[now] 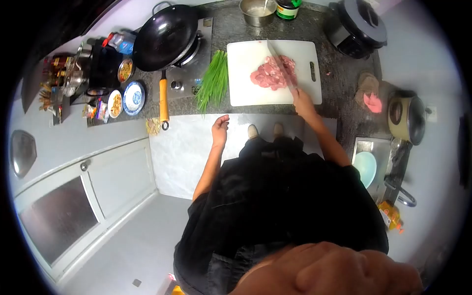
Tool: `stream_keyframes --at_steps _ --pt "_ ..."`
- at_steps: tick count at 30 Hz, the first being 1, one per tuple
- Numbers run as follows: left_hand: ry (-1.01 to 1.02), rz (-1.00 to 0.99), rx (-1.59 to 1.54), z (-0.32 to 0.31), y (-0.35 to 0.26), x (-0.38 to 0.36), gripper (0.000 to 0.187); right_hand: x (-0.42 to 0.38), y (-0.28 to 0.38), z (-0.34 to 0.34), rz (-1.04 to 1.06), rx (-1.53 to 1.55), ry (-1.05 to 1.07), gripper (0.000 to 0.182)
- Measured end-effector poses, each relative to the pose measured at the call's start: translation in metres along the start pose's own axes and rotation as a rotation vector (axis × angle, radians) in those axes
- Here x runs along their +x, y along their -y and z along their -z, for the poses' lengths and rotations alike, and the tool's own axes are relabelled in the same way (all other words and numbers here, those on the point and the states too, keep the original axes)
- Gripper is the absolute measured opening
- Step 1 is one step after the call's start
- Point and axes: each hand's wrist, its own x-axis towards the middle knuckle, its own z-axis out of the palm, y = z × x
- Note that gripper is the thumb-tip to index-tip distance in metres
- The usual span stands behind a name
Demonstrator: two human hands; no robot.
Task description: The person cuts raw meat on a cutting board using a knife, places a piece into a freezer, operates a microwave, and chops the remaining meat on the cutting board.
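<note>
My right hand is closed around the handle of a kitchen knife, its long blade lying across a pile of raw pink meat. The meat sits in cut pieces on a white cutting board. Empty and loosely curled, with the fingers a little apart, my left hand hangs in front of the counter edge, below the board's left corner. A bunch of long green stalks lies along the left side of the board.
A black wok with a wooden handle rests on the stove at left. Beside it are a blue-patterned plate and bowls of food. Behind the board stands a metal bowl; a dark cooker is back right, a sink right.
</note>
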Motion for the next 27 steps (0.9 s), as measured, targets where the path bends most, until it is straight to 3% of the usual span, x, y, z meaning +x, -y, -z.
stream_keyframes --at_steps 2,3,5,8,10,13,15,17,18,20,23,25,26,27 --pt "-0.008 0.006 0.014 0.005 0.0 -0.006 0.032 -0.019 0.076 0.042 -0.342 0.309 0.203 0.035" --pt "0.0 -0.013 0.027 0.004 -0.001 -0.001 0.033 -0.023 0.075 0.039 -0.341 0.303 0.213 0.035" --pt "-0.001 -0.005 0.011 0.005 0.003 0.0 0.033 -0.032 0.067 0.029 -0.114 0.214 0.141 0.036" --pt "-0.014 0.001 -0.002 0.002 -0.002 0.001 0.032 -0.015 0.011 -0.006 -0.078 0.065 0.143 0.036" --pt "-0.013 -0.009 0.002 0.003 0.0 0.004 0.032 -0.003 0.025 0.001 0.038 0.032 0.122 0.036" --pt "-0.006 0.015 0.006 0.007 0.007 0.006 0.033 -0.025 0.088 0.04 -0.173 0.218 0.146 0.037" --pt "-0.027 0.03 -0.013 0.009 0.008 -0.001 0.033 -0.022 0.044 0.015 -0.11 0.184 0.076 0.038" --pt "-0.014 0.038 -0.016 0.008 0.014 -0.002 0.033 -0.004 -0.014 -0.01 0.052 -0.102 0.06 0.035" --pt "0.0 0.042 -0.012 0.009 0.016 0.0 0.033 -0.003 -0.006 -0.003 0.05 -0.101 0.053 0.035" --pt "0.007 0.031 -0.009 0.007 0.017 0.003 0.033 -0.002 0.039 0.027 -0.194 0.214 0.179 0.036" --pt "0.022 0.047 0.003 0.006 0.018 0.0 0.034 -0.017 0.075 0.05 -0.061 0.263 0.052 0.038" --pt "0.019 0.05 -0.004 0.001 0.013 -0.001 0.033 -0.017 0.044 0.025 -0.109 0.298 0.027 0.043" --pt "0.025 0.043 -0.005 -0.003 0.015 0.001 0.033 -0.002 -0.001 0.003 -0.086 0.153 0.093 0.042" --pt "0.034 -0.058 0.096 -0.005 0.017 0.002 0.032 0.006 -0.002 -0.001 -0.061 0.012 0.157 0.041"
